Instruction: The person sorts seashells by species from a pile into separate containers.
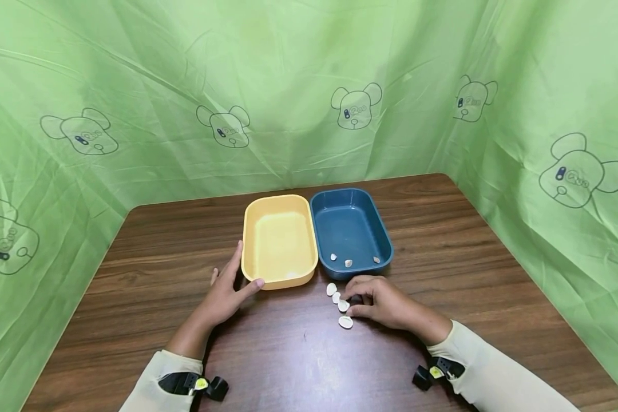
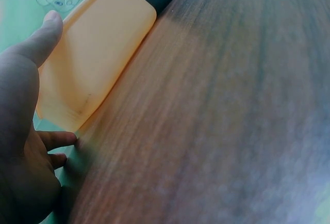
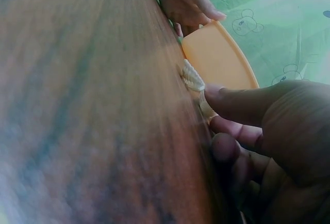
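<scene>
Working at a brown wooden table point(image 1: 443, 240) hung round with green cloth point(image 1: 134, 86), I steady the yellow tray point(image 1: 280, 240) with my left hand point(image 1: 225, 294), thumb on its near corner and straight fingers along its left side. Just beside it stands the blue tray point(image 1: 350, 229), the two rims touching. Three small white shells point(image 1: 348, 262) already lie near the front wall of the blue tray; by my reckoning the sorting is under halfway, since four shells on the table point(image 1: 337, 297) are left in a short row before the trays. My right hand point(image 1: 386, 303) rests just right of that row, thumb and forefinger closing on one shell point(image 1: 343, 305), third down the row, not yet lifted.
</scene>
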The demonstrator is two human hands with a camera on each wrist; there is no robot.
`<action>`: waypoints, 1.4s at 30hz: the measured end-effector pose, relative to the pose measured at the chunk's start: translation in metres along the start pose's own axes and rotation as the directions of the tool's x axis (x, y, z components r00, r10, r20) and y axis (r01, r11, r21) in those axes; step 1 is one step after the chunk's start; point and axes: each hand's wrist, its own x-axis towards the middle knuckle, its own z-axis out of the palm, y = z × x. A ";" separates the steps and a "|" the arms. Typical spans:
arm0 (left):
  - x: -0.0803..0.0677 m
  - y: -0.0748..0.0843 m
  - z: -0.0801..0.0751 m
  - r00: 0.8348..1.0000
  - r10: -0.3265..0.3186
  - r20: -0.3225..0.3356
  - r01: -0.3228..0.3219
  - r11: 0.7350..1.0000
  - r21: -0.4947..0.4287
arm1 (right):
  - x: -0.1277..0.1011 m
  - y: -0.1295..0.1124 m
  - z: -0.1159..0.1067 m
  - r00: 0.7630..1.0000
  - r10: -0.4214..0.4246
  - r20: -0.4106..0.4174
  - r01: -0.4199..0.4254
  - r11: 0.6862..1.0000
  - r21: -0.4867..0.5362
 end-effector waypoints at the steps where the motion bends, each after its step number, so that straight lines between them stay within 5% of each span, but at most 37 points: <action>1: 0.000 0.000 0.000 1.000 0.000 0.000 0.000 1.000 0.001 | 0.000 0.000 0.000 1.000 0.002 -0.005 -0.002 1.000 0.000; 13: -0.001 0.001 0.000 1.000 -0.006 -0.001 0.006 1.000 -0.005 | 0.000 -0.003 0.002 0.998 0.069 -0.003 -0.069 0.995 -0.075; 42: -0.001 0.002 0.001 1.000 0.013 -0.016 -0.013 1.000 0.002 | -0.004 -0.012 0.001 0.997 0.074 -0.003 -0.074 0.995 -0.071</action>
